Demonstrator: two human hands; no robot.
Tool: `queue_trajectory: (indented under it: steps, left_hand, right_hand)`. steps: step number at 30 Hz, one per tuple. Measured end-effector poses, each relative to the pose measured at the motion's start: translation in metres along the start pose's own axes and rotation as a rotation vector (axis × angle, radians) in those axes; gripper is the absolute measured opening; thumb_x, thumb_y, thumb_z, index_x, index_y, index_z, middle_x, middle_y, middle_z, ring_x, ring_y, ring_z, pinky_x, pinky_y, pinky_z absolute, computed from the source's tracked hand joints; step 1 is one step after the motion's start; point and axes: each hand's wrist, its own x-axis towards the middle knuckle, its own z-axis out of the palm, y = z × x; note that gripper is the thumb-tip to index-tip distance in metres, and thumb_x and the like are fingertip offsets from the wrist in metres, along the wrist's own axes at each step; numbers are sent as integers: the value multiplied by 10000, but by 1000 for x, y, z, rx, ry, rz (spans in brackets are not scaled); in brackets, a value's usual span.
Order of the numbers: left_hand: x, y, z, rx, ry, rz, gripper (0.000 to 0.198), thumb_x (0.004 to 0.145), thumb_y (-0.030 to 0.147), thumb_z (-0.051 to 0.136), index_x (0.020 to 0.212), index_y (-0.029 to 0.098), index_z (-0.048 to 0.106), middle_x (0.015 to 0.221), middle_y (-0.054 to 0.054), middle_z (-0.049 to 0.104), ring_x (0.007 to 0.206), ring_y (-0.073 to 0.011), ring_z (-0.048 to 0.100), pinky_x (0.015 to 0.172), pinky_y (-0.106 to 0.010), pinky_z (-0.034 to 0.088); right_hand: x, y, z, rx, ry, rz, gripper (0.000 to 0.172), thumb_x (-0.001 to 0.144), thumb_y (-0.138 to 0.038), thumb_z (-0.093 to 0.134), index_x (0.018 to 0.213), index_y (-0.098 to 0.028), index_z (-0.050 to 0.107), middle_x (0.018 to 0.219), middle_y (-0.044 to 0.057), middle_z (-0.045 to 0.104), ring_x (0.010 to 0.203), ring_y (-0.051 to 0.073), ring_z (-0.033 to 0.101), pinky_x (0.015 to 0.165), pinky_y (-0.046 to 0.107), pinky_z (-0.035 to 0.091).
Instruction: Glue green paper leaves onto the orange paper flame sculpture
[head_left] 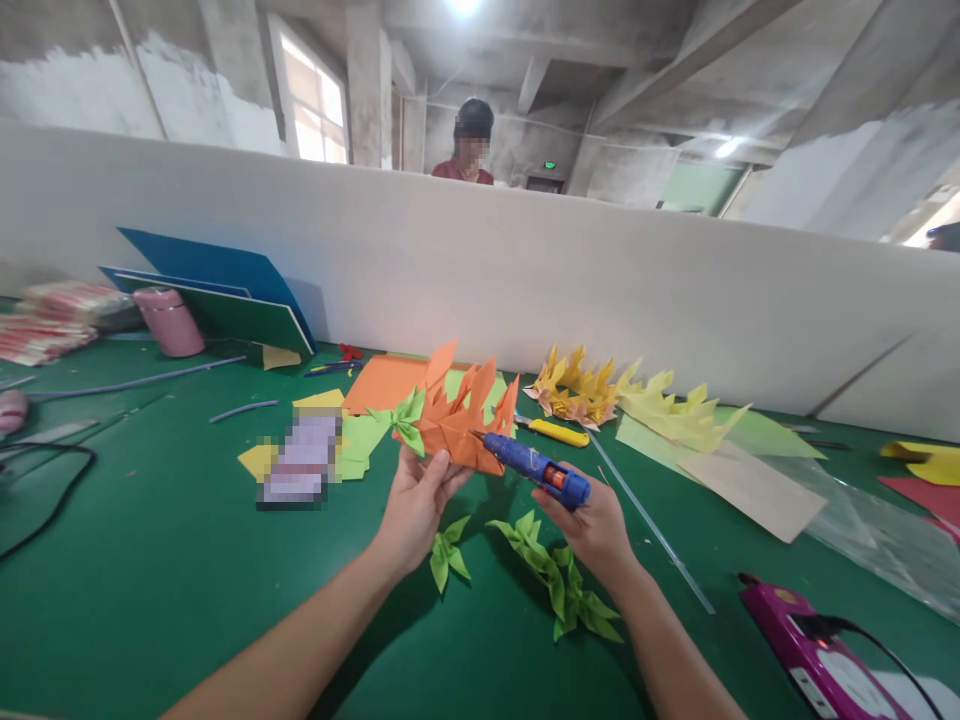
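Note:
An orange folded-paper piece with upright points (461, 420) is gripped in my left hand (416, 500), thumb in front. A green paper leaf cluster (409, 418) sits at its left end. My right hand (596, 525) is wrapped around a blue glue gun (532, 465), whose nozzle points left and meets or nearly meets the orange paper; I cannot tell which. Below my hands on the green table (225, 620) lie a single green paper leaf cluster (450, 555) and a longer green leaf strip (559, 580).
Behind stand yellow-orange (574, 385) and pale yellow (679, 410) folded-paper pieces. A yellow utility knife (555, 432) and a clear glue stick (652, 520) lie right of centre. A blurred phone (304, 455) rests left, a magenta power strip (810, 645) lower right. Beyond the white partition (450, 260) is a person (465, 150).

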Motion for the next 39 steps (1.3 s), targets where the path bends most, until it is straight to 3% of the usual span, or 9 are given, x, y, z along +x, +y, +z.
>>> queue_trajectory:
  steps: [15,22,25,29,32,35,39]
  left_hand:
    - [-2,2,0,30,-3,-6,519,629,317,781,1060,263,498,965,-10,710,859,-164,675,874,-365,497]
    - [1,1,-1,76,40,32,389,652,309,758,975,262,547,1009,6,683,900,-159,644,831,-328,498]
    - [4,3,-2,72,127,11,352,623,257,775,904,256,562,943,28,679,824,-135,645,696,-251,514]
    - [11,5,-2,31,285,1,266,611,173,770,785,221,574,727,65,643,619,-81,623,554,-175,497]
    - [14,3,0,39,352,-53,192,649,127,736,680,176,553,639,51,613,583,-80,623,537,-168,504]
    - [12,-2,1,51,357,-81,219,654,111,738,634,164,526,630,36,615,598,-89,633,566,-182,520]
    - [8,-7,-2,82,259,-45,236,598,208,797,701,160,590,703,21,640,638,-99,628,603,-204,518]
  right_hand:
    - [0,-2,-2,16,-8,-4,360,752,-522,516,602,-194,516,481,-30,459,429,109,402,426,220,313]
    - [0,0,1,162,-7,44,376,718,-552,558,615,-190,539,485,-31,451,448,112,403,429,231,323]
    - [1,2,4,229,0,98,396,682,-572,596,584,-200,500,460,-37,435,430,110,403,421,241,336]
    - [5,1,11,413,13,211,400,683,-576,603,833,-220,495,505,-69,457,404,99,412,402,232,367]
    - [9,0,16,562,7,267,440,723,-627,532,883,-230,428,514,-84,459,403,96,431,404,222,380]
    - [11,1,17,610,18,292,455,739,-661,485,836,-223,410,572,-64,499,444,92,472,423,213,389]
    - [8,3,17,599,59,311,465,741,-676,474,822,-224,406,585,-62,501,453,95,481,427,215,390]
